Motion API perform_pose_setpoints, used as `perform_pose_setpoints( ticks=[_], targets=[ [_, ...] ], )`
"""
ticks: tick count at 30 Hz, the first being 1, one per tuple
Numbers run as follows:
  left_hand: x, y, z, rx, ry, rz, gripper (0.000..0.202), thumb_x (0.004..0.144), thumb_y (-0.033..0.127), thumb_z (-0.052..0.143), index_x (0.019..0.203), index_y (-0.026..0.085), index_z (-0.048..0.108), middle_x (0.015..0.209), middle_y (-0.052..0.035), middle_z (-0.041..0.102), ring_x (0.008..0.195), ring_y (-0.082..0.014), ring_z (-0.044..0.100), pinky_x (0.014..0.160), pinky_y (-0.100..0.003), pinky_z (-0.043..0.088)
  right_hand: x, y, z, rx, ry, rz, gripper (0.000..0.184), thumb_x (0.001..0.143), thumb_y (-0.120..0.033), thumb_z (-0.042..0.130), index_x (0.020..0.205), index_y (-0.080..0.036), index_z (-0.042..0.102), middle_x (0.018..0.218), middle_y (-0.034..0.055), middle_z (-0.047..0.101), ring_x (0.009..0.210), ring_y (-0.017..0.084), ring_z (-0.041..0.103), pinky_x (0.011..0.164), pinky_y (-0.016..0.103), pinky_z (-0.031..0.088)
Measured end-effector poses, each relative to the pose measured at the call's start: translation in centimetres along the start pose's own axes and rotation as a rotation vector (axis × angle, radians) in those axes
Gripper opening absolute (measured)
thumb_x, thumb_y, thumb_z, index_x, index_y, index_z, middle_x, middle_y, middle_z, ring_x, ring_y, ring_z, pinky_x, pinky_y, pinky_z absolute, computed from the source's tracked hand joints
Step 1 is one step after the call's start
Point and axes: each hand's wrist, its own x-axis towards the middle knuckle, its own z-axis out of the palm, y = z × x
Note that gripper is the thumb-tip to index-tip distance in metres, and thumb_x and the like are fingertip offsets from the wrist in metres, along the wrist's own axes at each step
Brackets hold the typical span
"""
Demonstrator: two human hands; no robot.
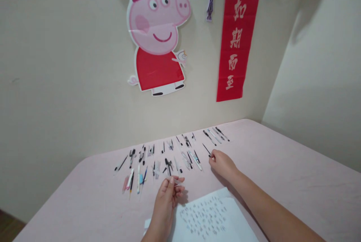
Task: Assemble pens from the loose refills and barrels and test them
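Several pens and pen parts lie spread in rows across the far part of a pink table. My right hand reaches forward, its fingers pinched on the end of a thin black pen refill lying on the table. My left hand hovers nearer to me with fingers curled around a small clear pen part. A white sheet with handwriting lies between my forearms.
The table stands in a corner against a cream wall. A cartoon pig cut-out and a red banner with gold characters hang on the wall. Three pens lie apart at the far right of the rows.
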Motion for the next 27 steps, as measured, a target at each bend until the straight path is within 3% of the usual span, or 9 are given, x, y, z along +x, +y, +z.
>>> perform_pose_setpoints(
  ticks=[4, 11, 16, 19, 27],
  targets=[
    [0.1, -0.2, -0.2, -0.029, 0.012, 0.015, 0.037, 0.066, 0.043, 0.076, 0.078, 0.013, 0.058, 0.087, -0.0096, 0.071, 0.059, -0.0087, 0.062, 0.050, -0.016, 0.049, 0.2, 1.0, -0.2, -0.167, -0.051, 0.096, 0.017, 0.082, -0.023, 0.049, 0.087, -0.011, 0.061, 0.085, 0.0146, 0.067, 0.074, 0.021, 0.062, 0.058, 0.027, 0.032],
    [0.2, -0.3, -0.3, -0.041, 0.056, 0.033, 0.024, 0.078, 0.036, 0.066, 0.081, 0.013, 0.059, 0.084, -0.0089, 0.071, 0.059, -0.0090, 0.064, 0.052, -0.016, 0.051, 0.2, 0.9, 0.5, -0.251, -0.073, 0.087, 0.021, 0.084, -0.023, 0.046, 0.090, -0.010, 0.062, 0.090, 0.0156, 0.068, 0.079, 0.023, 0.065, 0.060, 0.027, 0.036],
    [0.4, -0.1, 0.1, -0.084, 0.076, 0.042, 0.013, 0.078, 0.023, 0.068, 0.082, 0.015, 0.058, 0.081, -0.0052, 0.070, 0.058, -0.0077, 0.064, 0.054, -0.015, 0.052, 0.6, 0.7, 0.8, -0.256, -0.058, 0.065, 0.021, 0.082, -0.017, 0.045, 0.090, -0.009, 0.063, 0.088, 0.0170, 0.068, 0.080, 0.024, 0.065, 0.063, 0.028, 0.038],
    [0.8, -0.2, 0.0, -0.083, 0.064, 0.033, 0.016, 0.075, 0.013, 0.068, 0.087, 0.016, 0.058, 0.084, -0.0037, 0.070, 0.061, -0.0068, 0.064, 0.058, -0.014, 0.053, 0.8, 0.8, 0.9, -0.237, -0.059, 0.070, 0.021, 0.081, -0.016, 0.046, 0.088, -0.009, 0.064, 0.087, 0.0182, 0.068, 0.079, 0.024, 0.065, 0.063, 0.029, 0.038],
    [1.6, -0.6, -0.5, -0.081, 0.076, 0.032, 0.008, 0.082, 0.008, 0.059, 0.085, 0.015, 0.062, 0.086, -0.0038, 0.069, 0.062, -0.0056, 0.064, 0.060, -0.013, 0.054, 1.2, 1.8, 1.2, -0.155, -0.005, 0.077, 0.015, 0.078, -0.017, 0.048, 0.074, -0.013, 0.062, 0.077, 0.0118, 0.068, 0.070, 0.019, 0.060, 0.059, 0.026, 0.034]
  ],
)
